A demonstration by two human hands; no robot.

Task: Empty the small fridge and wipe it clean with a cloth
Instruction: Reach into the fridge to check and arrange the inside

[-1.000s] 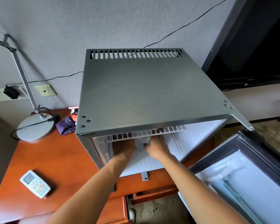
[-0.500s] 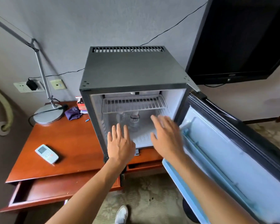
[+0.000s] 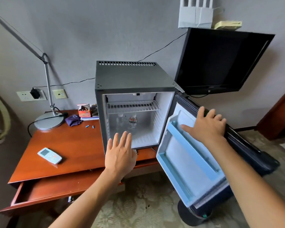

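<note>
I've pulled back from the fridge (image 3: 135,76): my left hand (image 3: 120,155) hovers spread and empty, my right hand (image 3: 206,125) grips the door (image 3: 187,155) at three o'clock. Water bottles (image 3: 132,121) remain inside, twelve o'clock.

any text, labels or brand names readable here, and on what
None can be read.
Water bottle in the fridge: red label, print too blurred.
Orange box on the desk: print too small.
Remote: screen and buttons unreadable.
TV: bottom-edge logo too small.
</note>
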